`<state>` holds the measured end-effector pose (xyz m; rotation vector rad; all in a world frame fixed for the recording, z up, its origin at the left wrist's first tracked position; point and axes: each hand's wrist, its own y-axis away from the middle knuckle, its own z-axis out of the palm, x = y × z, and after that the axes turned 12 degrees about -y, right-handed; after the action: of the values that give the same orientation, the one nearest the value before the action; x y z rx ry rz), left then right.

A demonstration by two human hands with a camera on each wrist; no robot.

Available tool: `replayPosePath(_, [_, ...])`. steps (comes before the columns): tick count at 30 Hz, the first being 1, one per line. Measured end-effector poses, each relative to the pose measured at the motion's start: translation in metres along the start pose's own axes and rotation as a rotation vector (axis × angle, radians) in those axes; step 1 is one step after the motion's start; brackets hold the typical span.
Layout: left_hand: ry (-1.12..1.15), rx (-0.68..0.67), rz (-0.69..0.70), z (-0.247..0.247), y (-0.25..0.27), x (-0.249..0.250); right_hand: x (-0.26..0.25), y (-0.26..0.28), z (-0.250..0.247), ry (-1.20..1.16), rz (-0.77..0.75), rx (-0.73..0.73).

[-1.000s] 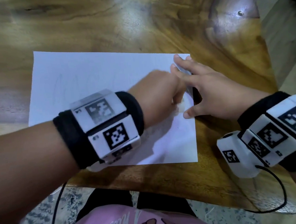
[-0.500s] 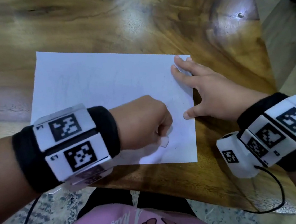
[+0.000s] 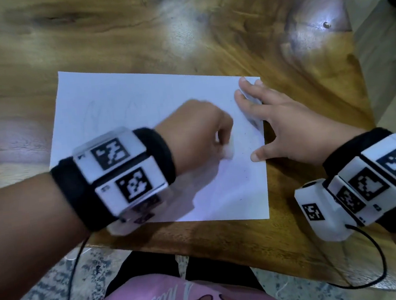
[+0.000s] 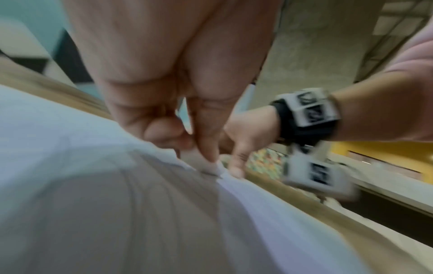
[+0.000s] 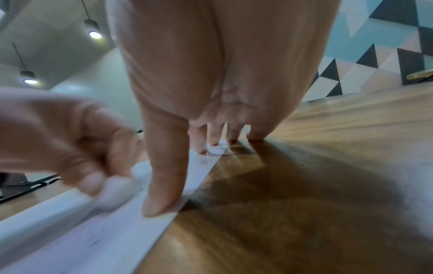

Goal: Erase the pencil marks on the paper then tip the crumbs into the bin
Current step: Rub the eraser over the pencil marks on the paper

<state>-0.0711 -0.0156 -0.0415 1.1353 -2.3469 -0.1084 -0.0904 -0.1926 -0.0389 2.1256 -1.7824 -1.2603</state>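
**Inspector:** State your left hand.

**Me:** My left hand [image 3: 195,135] is curled tight round a white eraser [image 3: 227,150], its tip pressed to the paper [image 3: 139,102]. The hand is blurred.

**Inspector:** Position of the eraser?

**Me:** Right half of the sheet, at 9 o'clock from my right thumb and near it.

**Inspector:** Right hand?

**Me:** My right hand [image 3: 294,126] lies flat, fingers spread and straight, gripping nothing. Fingertips press the sheet's 1 o'clock corner; the thumb presses its 3 o'clock edge.

**Inspector:** The paper?

**Me:** Flat on the wooden table [image 3: 156,28]. Faint pencil marks [image 3: 115,109] show toward 10 o'clock.
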Motion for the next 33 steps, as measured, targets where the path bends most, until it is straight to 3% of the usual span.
replayPosePath(3, [0.003, 0.075, 0.002, 0.003, -0.002, -0.002, 0.000, 0.000, 0.000, -0.001, 0.002, 0.001])
replayPosePath(6, [0.014, -0.108, 0.114, 0.015, 0.025, 0.004, 0.001, -0.001, 0.000, -0.024, 0.004, 0.001])
replayPosePath(9, [0.027, -0.228, 0.102, 0.015, 0.029, 0.004, 0.000, 0.000, 0.000, -0.028, 0.008, -0.005])
replayPosePath(13, [-0.033, 0.011, -0.008, -0.002, -0.001, -0.004, 0.000, 0.000, 0.000, -0.009, 0.008, -0.009])
replayPosePath(15, [-0.013, 0.060, -0.013, 0.001, -0.001, -0.007, 0.000, -0.001, 0.000, -0.006, 0.011, -0.009])
replayPosePath(18, [0.029, -0.096, 0.086, 0.014, 0.026, -0.002, 0.000, -0.001, 0.000, -0.007, 0.006, -0.004])
replayPosePath(21, [0.038, -0.218, 0.091, 0.017, 0.034, -0.002, 0.000, -0.001, 0.001, 0.005, 0.009, -0.009])
replayPosePath(23, [0.006, -0.124, 0.052, 0.009, 0.020, -0.004, 0.000, -0.001, 0.001, 0.010, 0.001, -0.013])
replayPosePath(25, [-0.047, 0.056, -0.005, 0.001, 0.008, -0.006, 0.001, -0.001, 0.001, 0.009, -0.004, -0.010])
replayPosePath(27, [-0.042, 0.103, 0.022, 0.003, 0.012, -0.009, 0.002, -0.001, 0.002, 0.011, -0.015, -0.008])
replayPosePath(33, [-0.044, -0.184, 0.125, 0.017, 0.042, -0.006, 0.002, -0.001, 0.001, 0.011, -0.001, -0.020])
